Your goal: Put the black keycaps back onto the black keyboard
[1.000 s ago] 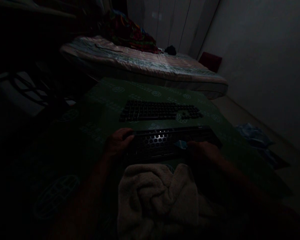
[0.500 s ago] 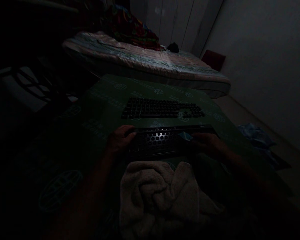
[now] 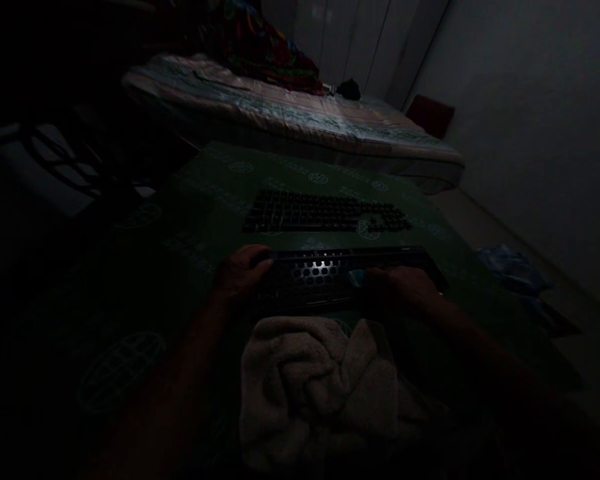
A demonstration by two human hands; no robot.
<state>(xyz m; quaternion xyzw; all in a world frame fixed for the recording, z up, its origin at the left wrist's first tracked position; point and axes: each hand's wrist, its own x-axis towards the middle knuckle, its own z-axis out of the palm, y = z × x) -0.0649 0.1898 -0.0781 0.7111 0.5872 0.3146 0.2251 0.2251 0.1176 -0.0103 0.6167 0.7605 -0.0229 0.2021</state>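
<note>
In dim light a black keyboard base (image 3: pixel 310 280) with rows of key holes lies before me, its middle shining with reflected light. My left hand (image 3: pixel 243 270) is closed around its left end, thumb along the near side. Over the right half of the base, my right hand (image 3: pixel 405 287) is closed on a small light-blue piece (image 3: pixel 356 278), perhaps cloth; its exact kind is too dark to make out. Just beyond the base lies a keyboard-shaped set of black keys (image 3: pixel 300 212), with a gap toward its right. A crumpled beige towel (image 3: pixel 320 387) lies nearest me.
Everything rests on a green printed surface (image 3: pixel 180 200). Behind it stands a bed with a striped mattress (image 3: pixel 300 120) and a red patterned blanket (image 3: pixel 275 63). A bluish cloth heap (image 3: pixel 513 267) lies on the floor at right, near a pale wall (image 3: pixel 540 133).
My right hand has moved left along the base, carrying the light-blue piece toward the middle. My left hand keeps its grip on the left end.
</note>
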